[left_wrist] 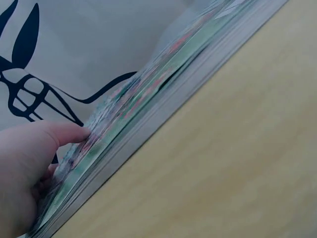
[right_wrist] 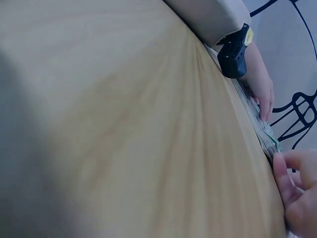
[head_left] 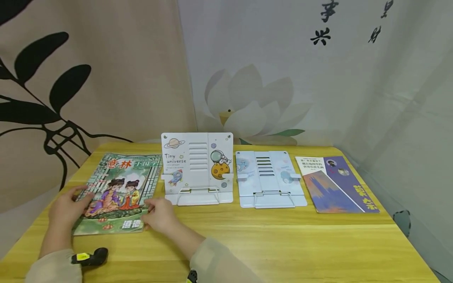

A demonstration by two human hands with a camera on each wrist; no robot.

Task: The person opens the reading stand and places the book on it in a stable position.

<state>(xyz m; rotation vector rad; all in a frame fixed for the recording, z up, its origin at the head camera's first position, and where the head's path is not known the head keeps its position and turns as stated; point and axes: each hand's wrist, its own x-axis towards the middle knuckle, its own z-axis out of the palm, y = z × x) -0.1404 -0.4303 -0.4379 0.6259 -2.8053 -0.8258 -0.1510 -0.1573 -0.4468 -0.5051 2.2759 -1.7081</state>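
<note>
A magazine (head_left: 116, 196) with two cartoon figures on its green cover lies at the left of the table. My left hand (head_left: 68, 206) grips its left edge, fingertips over the cover; in the left wrist view the left hand (left_wrist: 29, 168) has a digit on top and others curled at the side. At the lower right corner, my right hand (head_left: 161, 214) pinches the magazine's edge. The right wrist view shows the right hand (right_wrist: 299, 191) with thumb and finger at that corner. The magazine's thick page edges (left_wrist: 148, 134) face the left wrist camera.
Right of the magazine stands a white book stand (head_left: 198, 165) with space drawings, then a smaller pale blue book stand (head_left: 270, 177). Two overlapping booklets (head_left: 339, 184) lie at the right of the wooden table (head_left: 283, 243). A printed curtain (head_left: 265, 59) hangs behind.
</note>
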